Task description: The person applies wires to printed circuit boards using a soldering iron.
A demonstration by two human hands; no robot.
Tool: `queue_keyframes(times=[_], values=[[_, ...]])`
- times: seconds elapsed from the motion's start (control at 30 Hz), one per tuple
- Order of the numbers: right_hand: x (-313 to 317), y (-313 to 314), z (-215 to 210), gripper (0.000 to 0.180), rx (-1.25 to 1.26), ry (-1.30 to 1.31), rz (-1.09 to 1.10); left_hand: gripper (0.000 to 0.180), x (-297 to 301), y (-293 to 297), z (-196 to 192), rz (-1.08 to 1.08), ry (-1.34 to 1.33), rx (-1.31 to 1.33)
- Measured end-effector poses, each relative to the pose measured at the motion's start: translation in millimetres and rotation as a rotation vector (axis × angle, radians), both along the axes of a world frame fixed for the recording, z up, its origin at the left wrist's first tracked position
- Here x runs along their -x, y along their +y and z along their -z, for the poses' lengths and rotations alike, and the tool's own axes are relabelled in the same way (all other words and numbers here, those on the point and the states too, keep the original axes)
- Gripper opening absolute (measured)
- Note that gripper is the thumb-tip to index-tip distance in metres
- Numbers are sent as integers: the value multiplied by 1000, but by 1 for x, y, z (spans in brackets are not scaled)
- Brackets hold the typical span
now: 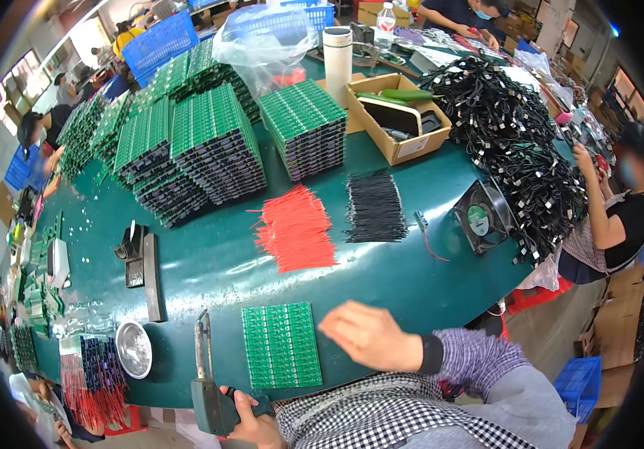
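Left hand (253,425): fingers wrapped about the handle of a dark green soldering gun (213,404), by which the near edge of the table (404,280) is overlapped; its metal tip is pointed toward the far side.

Right hand (367,338): held just right of the circuit board panel, fingers bent and drawn together; whether anything is pinched between them cannot be told.

Green circuit board panel (282,346): laid flat at the near edge, between the two hands.

Red wires (295,230): heaped beyond the panel. Black wires (376,207): laid in a bundle to their right.

Cooling fan (484,217): stood at right, near a large pile of black cables (509,120).

Metal bowl (134,349): placed left of the soldering gun.

Stacked circuit board panels (217,138): piled at far left. Cardboard box (409,152): set at the far side, with a phone (388,114) held in it.
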State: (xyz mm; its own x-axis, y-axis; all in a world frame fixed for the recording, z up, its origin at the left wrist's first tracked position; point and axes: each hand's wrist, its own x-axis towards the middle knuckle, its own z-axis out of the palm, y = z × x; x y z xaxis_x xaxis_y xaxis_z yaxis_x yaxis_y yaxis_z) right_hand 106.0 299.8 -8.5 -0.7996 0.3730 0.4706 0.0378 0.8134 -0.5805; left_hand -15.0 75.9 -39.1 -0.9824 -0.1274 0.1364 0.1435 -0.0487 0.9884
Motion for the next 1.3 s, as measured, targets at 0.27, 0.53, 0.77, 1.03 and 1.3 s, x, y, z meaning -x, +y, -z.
queue_keyframes(times=[0.27,0.53,0.77,1.03,1.3], values=[[76,76,30,17,-321,36,13,34,-13,15,-11,105,-139,25],[93,79,45,16,-579,-38,55,34,-11,19,-30,129,-207,212],[94,81,48,12,-572,-28,78,38,-11,19,-31,168,-263,274],[92,83,43,14,-530,-6,83,40,-11,14,-33,166,-326,263],[87,82,38,24,-436,-33,34,40,-9,5,-25,173,-308,287]])
